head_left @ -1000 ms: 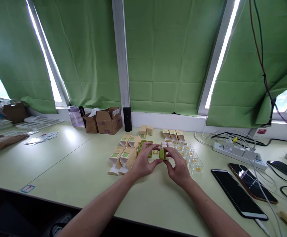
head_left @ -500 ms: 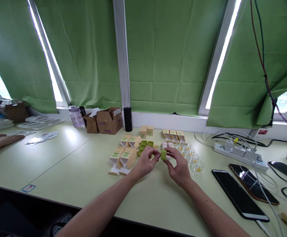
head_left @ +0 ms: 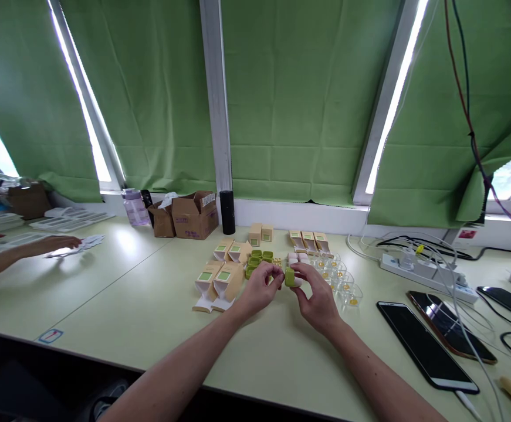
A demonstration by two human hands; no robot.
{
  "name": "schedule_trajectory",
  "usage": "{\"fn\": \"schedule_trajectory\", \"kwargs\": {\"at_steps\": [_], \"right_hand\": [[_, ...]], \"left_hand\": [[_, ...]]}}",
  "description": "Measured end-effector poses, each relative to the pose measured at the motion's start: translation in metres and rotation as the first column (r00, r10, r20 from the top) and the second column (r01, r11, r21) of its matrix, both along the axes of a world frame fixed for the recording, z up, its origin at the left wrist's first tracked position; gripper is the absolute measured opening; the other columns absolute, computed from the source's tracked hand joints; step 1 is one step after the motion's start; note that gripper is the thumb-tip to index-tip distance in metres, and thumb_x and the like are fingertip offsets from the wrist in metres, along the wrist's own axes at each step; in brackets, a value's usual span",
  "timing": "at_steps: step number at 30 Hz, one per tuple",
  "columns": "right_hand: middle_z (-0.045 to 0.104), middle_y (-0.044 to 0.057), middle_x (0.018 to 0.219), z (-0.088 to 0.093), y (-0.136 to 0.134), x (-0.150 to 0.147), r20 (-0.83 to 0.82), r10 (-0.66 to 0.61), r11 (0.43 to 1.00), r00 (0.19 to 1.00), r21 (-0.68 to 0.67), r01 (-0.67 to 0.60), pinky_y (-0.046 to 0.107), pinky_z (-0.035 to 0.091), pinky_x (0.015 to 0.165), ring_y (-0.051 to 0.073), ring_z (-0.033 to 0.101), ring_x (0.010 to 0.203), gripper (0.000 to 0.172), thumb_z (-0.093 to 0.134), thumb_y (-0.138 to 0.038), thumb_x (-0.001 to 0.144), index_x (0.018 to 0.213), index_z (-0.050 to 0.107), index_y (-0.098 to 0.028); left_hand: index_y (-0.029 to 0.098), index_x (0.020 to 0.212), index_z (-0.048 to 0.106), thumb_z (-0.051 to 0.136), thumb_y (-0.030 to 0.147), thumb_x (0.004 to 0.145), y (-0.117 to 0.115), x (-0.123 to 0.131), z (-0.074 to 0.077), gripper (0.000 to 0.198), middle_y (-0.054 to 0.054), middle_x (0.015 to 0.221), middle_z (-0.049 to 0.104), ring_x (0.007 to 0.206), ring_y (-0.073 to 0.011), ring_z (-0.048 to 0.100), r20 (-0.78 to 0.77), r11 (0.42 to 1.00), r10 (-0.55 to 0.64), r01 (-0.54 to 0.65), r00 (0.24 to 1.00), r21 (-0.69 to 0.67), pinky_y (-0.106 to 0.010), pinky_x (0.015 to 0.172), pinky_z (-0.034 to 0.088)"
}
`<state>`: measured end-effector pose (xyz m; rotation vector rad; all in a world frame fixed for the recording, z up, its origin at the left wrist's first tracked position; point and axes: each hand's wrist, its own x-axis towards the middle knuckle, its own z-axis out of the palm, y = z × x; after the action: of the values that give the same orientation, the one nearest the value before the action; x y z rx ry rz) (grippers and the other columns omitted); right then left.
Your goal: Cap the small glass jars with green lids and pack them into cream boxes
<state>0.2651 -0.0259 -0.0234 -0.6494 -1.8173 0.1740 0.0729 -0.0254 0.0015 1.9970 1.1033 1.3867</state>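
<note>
Co-worker's hand (head_left: 58, 242) shifts to packets (head_left: 90, 241); right hand (head_left: 319, 294) grips green case (head_left: 289, 277); left hand (head_left: 260, 288) pinches together alongside; handling step seemingly calls for steadiness.

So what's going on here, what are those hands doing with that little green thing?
A person has a small green piece in the grip of their right hand. Their left hand is pinched close beside it; I can't tell whether it touches it. More green pieces and some boxes are on the left, with clear cups on the right. Farther left, another person's hand is at some white packets.
</note>
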Motion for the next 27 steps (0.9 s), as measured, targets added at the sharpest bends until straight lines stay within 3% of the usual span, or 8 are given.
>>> {"fn": "schedule_trajectory", "kwargs": {"at_steps": [14, 27], "right_hand": [[0.068, 0.011, 0.131, 0.0001, 0.0007, 0.0003, 0.027, -0.009, 1.000, 1.000, 0.005, 0.009, 0.052, 0.063, 0.102, 0.029, 0.068, 0.121, 0.041, 0.058, -0.013, 0.096, 0.135, 0.058, -0.027], [0.068, 0.012, 0.130, 0.0003, 0.0004, -0.0012, 0.002, -0.005, 0.999, 1.000, -0.034, 0.006, 0.050, 0.066, 0.095, 0.028, 0.072, 0.114, 0.038, 0.059, -0.017, 0.097, 0.134, 0.058, -0.026]], "left_hand": [[0.018, 0.084, 0.063, 0.064, 0.036, 0.093, -0.0016, 0.0001, 0.0023, 0.020, -0.001, 0.072, 0.062, 0.067, -0.0145, 0.058, 0.064, 0.996, -0.033, 0.039, 0.997, -0.084, -0.028, 0.067, 0.048], [0.018, 0.083, 0.063, 0.065, 0.038, 0.091, -0.0034, 0.0005, 0.0054, 0.021, 0.000, 0.072, 0.062, 0.067, -0.0149, 0.059, 0.075, 0.993, -0.020, 0.029, 0.997, -0.118, -0.028, 0.068, 0.048]]}}
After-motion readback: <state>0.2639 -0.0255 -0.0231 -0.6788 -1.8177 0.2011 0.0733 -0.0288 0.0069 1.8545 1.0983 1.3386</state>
